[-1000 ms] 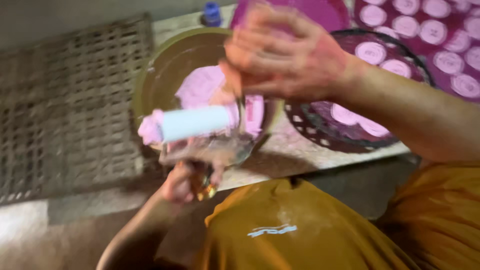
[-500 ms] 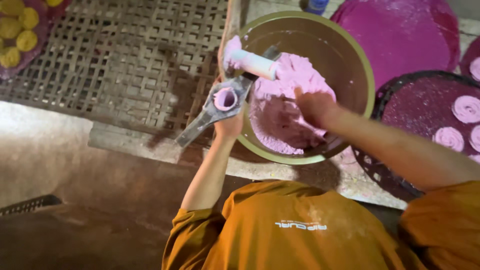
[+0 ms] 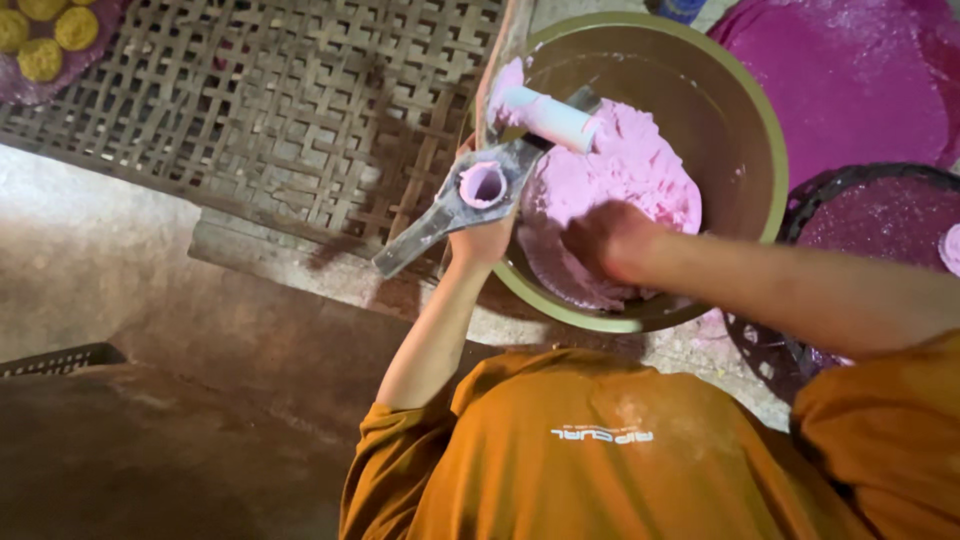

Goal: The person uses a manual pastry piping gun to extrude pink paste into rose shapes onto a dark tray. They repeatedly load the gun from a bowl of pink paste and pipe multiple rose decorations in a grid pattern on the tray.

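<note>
A big round bowl [image 3: 762, 150] holds a mass of pink dough [image 3: 640, 170]. My left hand [image 3: 482, 238] grips a grey metal press tool [image 3: 470, 195] at the bowl's left rim; its round cup is smeared pink and a white cylinder [image 3: 548, 116] sticks out over the dough. My right hand [image 3: 605, 240] is down in the bowl, fingers dug into the pink dough at its near side. My orange shirt fills the bottom of the view.
A woven bamboo mat [image 3: 280, 110] lies left of the bowl, with yellow balls [image 3: 45, 35] at its far left corner. A magenta-dusted round tray [image 3: 850, 80] sits behind right, a dark basket [image 3: 860, 220] with a pink piece at right.
My right hand has come down from in front of the camera into the bowl and now digs in the dough. The left hand keeps the press at the rim.
</note>
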